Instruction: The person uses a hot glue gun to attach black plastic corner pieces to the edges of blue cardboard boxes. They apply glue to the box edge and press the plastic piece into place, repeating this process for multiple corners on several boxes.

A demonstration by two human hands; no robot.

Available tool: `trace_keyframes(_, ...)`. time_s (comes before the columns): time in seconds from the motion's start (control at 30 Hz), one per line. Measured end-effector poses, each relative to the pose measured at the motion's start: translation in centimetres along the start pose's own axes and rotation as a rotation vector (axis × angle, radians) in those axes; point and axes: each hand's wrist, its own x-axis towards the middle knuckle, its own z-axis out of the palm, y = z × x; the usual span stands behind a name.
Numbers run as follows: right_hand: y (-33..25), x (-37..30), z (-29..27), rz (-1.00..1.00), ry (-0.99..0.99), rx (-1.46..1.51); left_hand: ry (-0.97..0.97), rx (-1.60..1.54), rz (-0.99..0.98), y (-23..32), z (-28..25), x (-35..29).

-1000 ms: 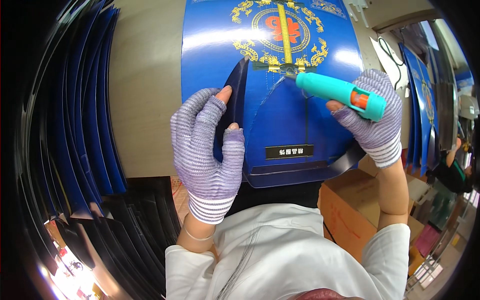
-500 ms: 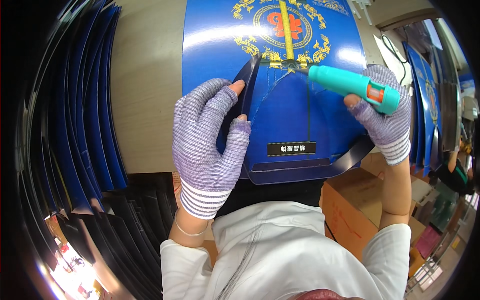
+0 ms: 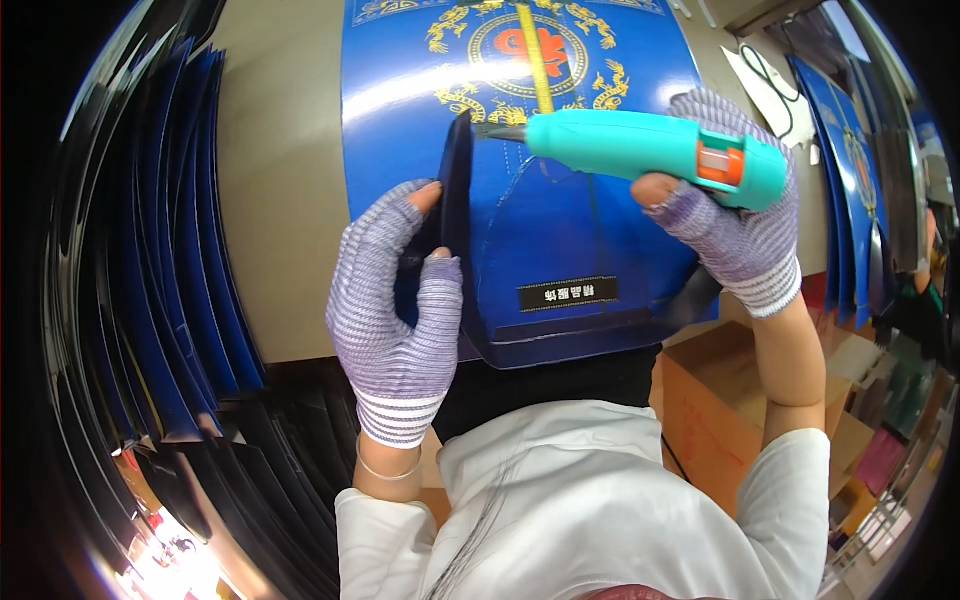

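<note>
Purple-gloved left hand (image 3: pixel 392 305) holds a smooth dark strip (image 3: pixel 456 180), right hand (image 3: pixel 738 228) a tapered glue gun (image 3: pixel 620 143).

Gotta be a workshop, tbh. Tons of matching blue panels (image 3: pixel 175 240) racked up left of the table (image 3: pixel 280 190), more panels (image 3: pixel 848 200) over on the right, a glue gun (image 3: pixel 625 145) in a gloved hand (image 3: pixel 740 205), plus a cardboard box (image 3: pixel 705 400) down low.

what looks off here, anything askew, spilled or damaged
Nothing plainly stands out: no spill or tear shows. The left hand holds the dark strip and the right hand the teal glue gun, its nozzle near the strip's upper end.
</note>
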Motion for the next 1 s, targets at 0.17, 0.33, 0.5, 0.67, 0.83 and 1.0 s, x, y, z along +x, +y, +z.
trace_keyframes(0.17, 0.7, 0.7, 1.1, -0.198, 0.025, -0.112, 0.000, -0.047, -0.016, 0.2, -0.3, -0.2)
trace_keyframes(0.33, 0.1, 0.6, 0.9, -0.246, -0.037, -0.166, -0.002, -0.081, -0.037, 0.5, -0.4, -0.4)
trace_keyframes(0.5, 0.4, 0.5, 0.8, -0.303, -0.116, -0.244, -0.009, -0.053, -0.020, 0.2, -0.3, -0.2)
trace_keyframes(0.67, 1.8, 0.0, -1.9, -0.276, -0.074, -0.266, -0.095, 0.131, 0.017, 1.1, -0.2, 1.2)
trace_keyframes(0.83, 2.3, -1.6, -3.6, -0.089, 0.051, -0.294, -0.201, 0.195, 0.130, 0.9, 0.5, 2.3)
trace_keyframes(1.0, 2.4, -2.0, -3.4, -0.193, -0.013, -0.446, -0.257, 0.184, 0.152, 0.9, 1.0, 2.7)
